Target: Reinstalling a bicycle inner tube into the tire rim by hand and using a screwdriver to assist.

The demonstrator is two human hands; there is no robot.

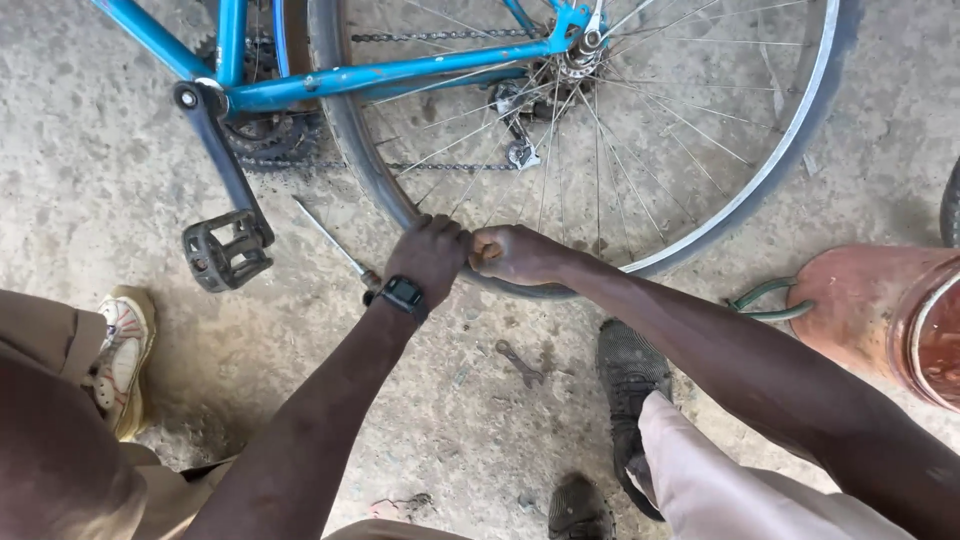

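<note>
Rough, stained concrete floor runs under everything here, with a blue bike standing on it, its rear wheel filling the top of the view. Both hands meet at the lowest stretch of the rim. The left hand, a black watch on its wrist, has its fingers clenched around the dark tyre where it sits on the rim. The right hand is just beside it, knuckles touching, fingers curled tight on the same tyre edge, so the tyre lies inside both grips. A screwdriver lies on the floor just left of the left hand, near the pedal. A small spanner lies below the hands. A reddish drum stands at the right, a black shoe near it.
</note>
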